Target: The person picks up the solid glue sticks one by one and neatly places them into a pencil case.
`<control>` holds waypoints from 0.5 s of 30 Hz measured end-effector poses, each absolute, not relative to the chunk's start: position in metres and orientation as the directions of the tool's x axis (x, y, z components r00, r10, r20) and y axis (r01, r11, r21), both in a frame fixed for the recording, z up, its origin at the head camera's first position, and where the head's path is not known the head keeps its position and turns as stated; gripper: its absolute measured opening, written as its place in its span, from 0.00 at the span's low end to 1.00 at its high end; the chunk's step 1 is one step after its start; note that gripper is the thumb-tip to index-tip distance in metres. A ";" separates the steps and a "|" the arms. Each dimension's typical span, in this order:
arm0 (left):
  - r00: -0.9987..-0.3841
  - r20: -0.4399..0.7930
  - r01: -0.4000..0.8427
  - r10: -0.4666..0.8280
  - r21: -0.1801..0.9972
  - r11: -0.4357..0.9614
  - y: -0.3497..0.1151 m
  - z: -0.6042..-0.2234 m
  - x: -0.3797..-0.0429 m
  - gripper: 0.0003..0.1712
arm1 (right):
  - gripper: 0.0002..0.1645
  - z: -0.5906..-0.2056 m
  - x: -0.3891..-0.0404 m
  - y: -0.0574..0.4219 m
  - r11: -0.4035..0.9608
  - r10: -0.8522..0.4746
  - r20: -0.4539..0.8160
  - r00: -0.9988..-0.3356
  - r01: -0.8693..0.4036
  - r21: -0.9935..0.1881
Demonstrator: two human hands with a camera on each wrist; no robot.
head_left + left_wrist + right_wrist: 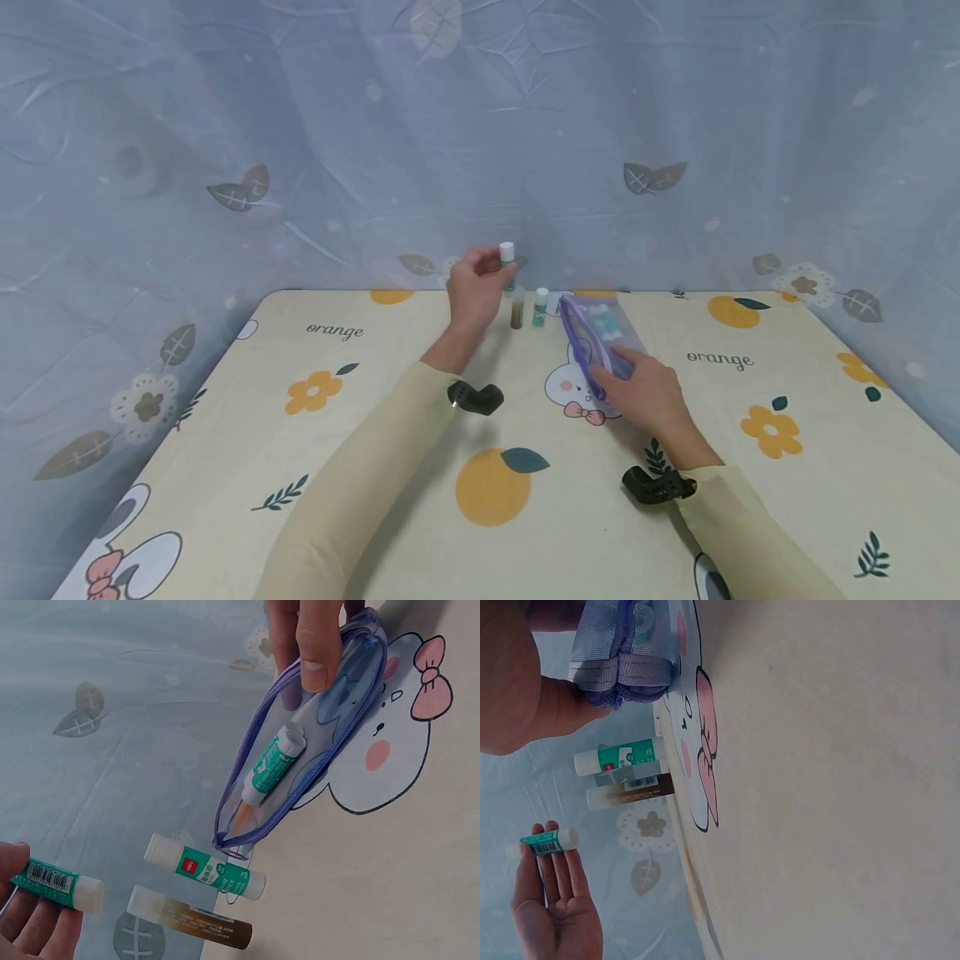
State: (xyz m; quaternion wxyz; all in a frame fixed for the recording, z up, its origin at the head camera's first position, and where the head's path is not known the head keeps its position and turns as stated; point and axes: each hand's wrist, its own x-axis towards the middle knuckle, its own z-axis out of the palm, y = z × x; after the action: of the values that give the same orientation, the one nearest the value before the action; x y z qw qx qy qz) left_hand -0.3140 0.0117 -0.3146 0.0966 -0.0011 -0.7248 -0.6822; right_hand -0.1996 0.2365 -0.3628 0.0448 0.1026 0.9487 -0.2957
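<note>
Raised over the far edge of the table, my left hand (476, 287) pinches a green glue stick (507, 252) with a white cap between thumb and fingers. Just below it, a brown-labelled tube (517, 313) and a second green glue stick (541, 308) stand upright side by side. My right hand (651, 393) grips the near end of a purple mesh zip pouch (632, 335), thumb on one side. The pouch's mouth gapes toward the left, and inside it a green glue stick (274, 766) shows in the left wrist view.
A cream tablecloth (405, 533) printed with oranges, flowers and rabbits covers the table. Behind the far edge hangs a blue-grey patterned curtain (570, 125). Black wrist bands (476, 398) sit on both sleeves.
</note>
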 end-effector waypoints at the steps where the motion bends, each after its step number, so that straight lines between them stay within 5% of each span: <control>1: -0.982 0.139 0.131 -0.130 0.989 0.069 0.013 -0.315 -0.314 0.21 | 0.47 -0.363 -0.200 0.237 0.804 0.171 -0.147 -0.974 0.224 -0.551; 15: -0.987 0.106 0.097 -0.124 0.992 0.076 0.026 -0.313 -0.308 0.22 | 0.47 -0.363 -0.200 0.238 0.796 0.159 -0.141 -0.977 0.211 -0.568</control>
State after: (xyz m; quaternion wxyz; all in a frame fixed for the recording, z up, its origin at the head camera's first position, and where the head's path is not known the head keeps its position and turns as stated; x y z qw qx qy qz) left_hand -0.3084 0.0257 -0.3133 0.0814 0.0092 -0.7289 -0.6796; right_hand -0.1997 0.2380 -0.3625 0.0429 0.0979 0.9465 -0.3044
